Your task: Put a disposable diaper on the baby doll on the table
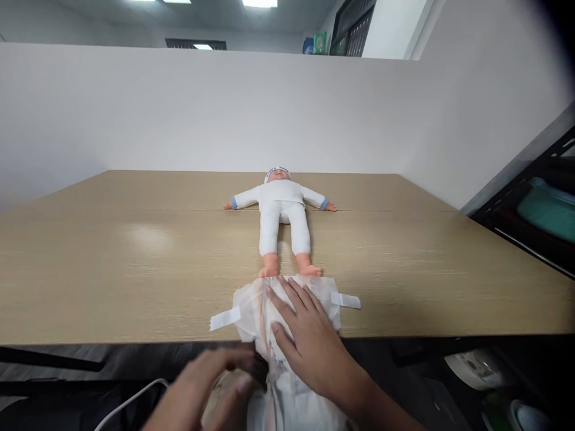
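An unfolded white diaper (287, 392) with its two side tapes spread lies over the table's near edge, its lower part hanging down. My right hand (312, 344) presses flat on its upper part, fingers stretched out. At the diaper's lower left side is my left hand (213, 380), smeared by motion, with its fingers curved; whether it grips the diaper's edge is not clear. Just beyond the diaper a baby doll (282, 194) lies on its back, arms spread, in a white suit with blue cuffs and a white cap. Its feet are close to the diaper's top edge.
The wooden table (148, 269) reaches back to a white partition wall (251, 108). At the right stands a dark rack (503, 209) with a green item on it. Below the table's front edge are a white cable (130, 400) and a round white object (474, 368).
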### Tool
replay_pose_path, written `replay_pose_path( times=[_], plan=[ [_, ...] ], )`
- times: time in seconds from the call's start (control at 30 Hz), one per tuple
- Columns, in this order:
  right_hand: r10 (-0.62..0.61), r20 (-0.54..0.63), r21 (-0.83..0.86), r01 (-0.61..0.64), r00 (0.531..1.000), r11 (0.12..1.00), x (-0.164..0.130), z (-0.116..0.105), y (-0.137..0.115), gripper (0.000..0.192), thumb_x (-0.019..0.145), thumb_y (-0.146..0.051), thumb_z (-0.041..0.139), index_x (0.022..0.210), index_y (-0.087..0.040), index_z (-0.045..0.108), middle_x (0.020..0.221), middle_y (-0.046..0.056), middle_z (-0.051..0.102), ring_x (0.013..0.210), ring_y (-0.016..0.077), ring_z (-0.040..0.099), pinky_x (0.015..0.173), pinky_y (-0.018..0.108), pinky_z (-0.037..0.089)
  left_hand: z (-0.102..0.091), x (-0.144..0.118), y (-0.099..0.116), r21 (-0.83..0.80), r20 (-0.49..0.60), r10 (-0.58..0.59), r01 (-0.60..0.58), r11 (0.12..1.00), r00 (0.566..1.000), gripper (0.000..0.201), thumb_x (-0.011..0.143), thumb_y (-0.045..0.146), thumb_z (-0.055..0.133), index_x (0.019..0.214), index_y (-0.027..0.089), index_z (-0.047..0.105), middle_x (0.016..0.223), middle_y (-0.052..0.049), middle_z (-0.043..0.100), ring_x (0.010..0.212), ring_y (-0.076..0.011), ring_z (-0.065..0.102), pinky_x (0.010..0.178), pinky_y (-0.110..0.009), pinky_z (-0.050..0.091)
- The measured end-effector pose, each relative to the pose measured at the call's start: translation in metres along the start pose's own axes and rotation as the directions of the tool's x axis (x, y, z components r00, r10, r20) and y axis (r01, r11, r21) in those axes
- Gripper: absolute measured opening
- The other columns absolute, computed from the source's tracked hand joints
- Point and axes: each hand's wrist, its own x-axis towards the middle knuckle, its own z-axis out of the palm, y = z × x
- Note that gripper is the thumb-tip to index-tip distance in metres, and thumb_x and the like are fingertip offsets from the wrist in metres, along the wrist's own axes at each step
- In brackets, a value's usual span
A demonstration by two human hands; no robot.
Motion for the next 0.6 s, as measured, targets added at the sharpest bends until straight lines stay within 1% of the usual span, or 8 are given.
replay_pose_path(
  times=[0.07, 0.13, 0.17, 0.27, 0.37, 0.43, 0.5, 0.6],
  plan=[
    [0.006, -0.022, 0.001, -0.006, 1.0, 1.0, -0.004, 0.003, 0.003, 0.068, 0.109, -0.027, 0.058, 0.175, -0.033, 0.041, 0.184, 0.004, 0.034, 0.172, 0.033, 0.029, 0.139, 0.066, 0.031, -0.029, 0.034, 0.007, 0.219, -0.153, 0.188, -0.152, 0.964, 0.97, 0.033, 0.103, 0.053, 0.064, 0.128, 0.036, 0.078, 0.125, -0.009, 0.081, 0.113, -0.0323, 0.076, 0.099, -0.042, 0.066],
    [0.016, -0.035, -0.001, -0.016, 0.999, 1.0, -0.006, 0.005, 0.004, 0.07, 0.108, -0.026, 0.058, 0.175, -0.034, 0.04, 0.183, 0.004, 0.035, 0.171, 0.0335, 0.03, 0.139, 0.066, 0.032, -0.043, 0.085, 0.018, 0.471, -0.283, 0.412, -0.249, 0.846, 0.866, 0.029, 0.108, 0.043, 0.056, 0.126, 0.028, 0.074, 0.123, -0.011, 0.079, 0.113, -0.0329, 0.073, 0.1, -0.046, 0.063],
    [0.02, -0.039, -0.002, -0.02, 0.999, 1.0, -0.007, 0.006, 0.004, 0.07, 0.108, -0.027, 0.059, 0.176, -0.035, 0.04, 0.183, 0.004, 0.036, 0.171, 0.034, 0.031, 0.138, 0.067, 0.033, -0.046, 0.113, 0.025, 0.601, -0.262, 0.5, -0.266, 0.754, 0.826, 0.032, 0.108, 0.033, 0.054, 0.134, 0.024, 0.072, 0.13, -0.014, 0.077, 0.12, -0.0356, 0.071, 0.105, -0.052, 0.059],
    [0.022, -0.05, -0.008, -0.023, 0.998, 1.0, -0.005, 0.008, 0.002, 0.072, 0.107, -0.027, 0.059, 0.176, -0.035, 0.039, 0.182, 0.005, 0.037, 0.17, 0.035, 0.033, 0.137, 0.068, 0.034, -0.04, 0.191, 0.043, 0.828, 0.026, 0.587, -0.346, 0.441, 0.809, 0.074, 0.093, 0.005, 0.058, 0.164, 0.021, 0.051, 0.169, -0.021, 0.052, 0.149, -0.0419, 0.054, 0.118, -0.059, 0.049],
    [0.027, -0.056, -0.01, -0.027, 0.998, 1.0, -0.004, 0.01, 0.002, 0.074, 0.106, -0.026, 0.06, 0.176, -0.034, 0.039, 0.183, 0.005, 0.036, 0.169, 0.036, 0.033, 0.137, 0.068, 0.034, -0.028, 0.237, 0.058, 0.763, 0.469, 0.528, -0.626, 0.161, 0.708, 0.11, 0.074, -0.007, 0.065, 0.173, 0.033, 0.039, 0.185, -0.013, 0.029, 0.165, -0.0388, 0.037, 0.128, -0.054, 0.04],
    [0.026, -0.057, -0.011, -0.026, 0.998, 1.0, -0.005, 0.011, 0.003, 0.074, 0.105, -0.026, 0.06, 0.176, -0.034, 0.04, 0.183, 0.005, 0.036, 0.169, 0.0367, 0.034, 0.137, 0.067, 0.035, -0.022, 0.25, 0.064, 0.684, 0.615, 0.464, -0.724, 0.089, 0.638, 0.124, 0.063, -0.006, 0.075, 0.174, 0.036, 0.037, 0.188, -0.012, 0.022, 0.168, -0.0417, 0.031, 0.13, -0.055, 0.037],
    [0.019, -0.056, -0.021, -0.02, 0.998, 1.0, -0.006, 0.011, 0.003, 0.073, 0.106, -0.027, 0.06, 0.176, -0.033, 0.04, 0.183, 0.005, 0.036, 0.168, 0.0372, 0.035, 0.137, 0.067, 0.036, -0.018, 0.255, 0.068, 0.641, 0.666, 0.441, -0.764, 0.075, 0.602, 0.129, 0.055, -0.003, 0.083, 0.171, 0.038, 0.041, 0.189, -0.012, 0.018, 0.168, -0.0453, 0.031, 0.13, -0.056, 0.037],
    [0.009, -0.059, -0.059, -0.013, 0.998, 0.998, -0.006, 0.01, 0.003, 0.073, 0.106, -0.027, 0.059, 0.177, -0.032, 0.038, 0.183, 0.005, 0.036, 0.168, 0.0366, 0.036, 0.135, 0.067, 0.039, -0.016, 0.26, 0.068, 0.579, 0.684, 0.492, -0.811, 0.083, 0.538, 0.097, 0.066, 0.007, 0.085, 0.156, 0.032, 0.059, 0.188, -0.01, 0.024, 0.165, -0.045, 0.037, 0.128, -0.054, 0.039]
  ],
)
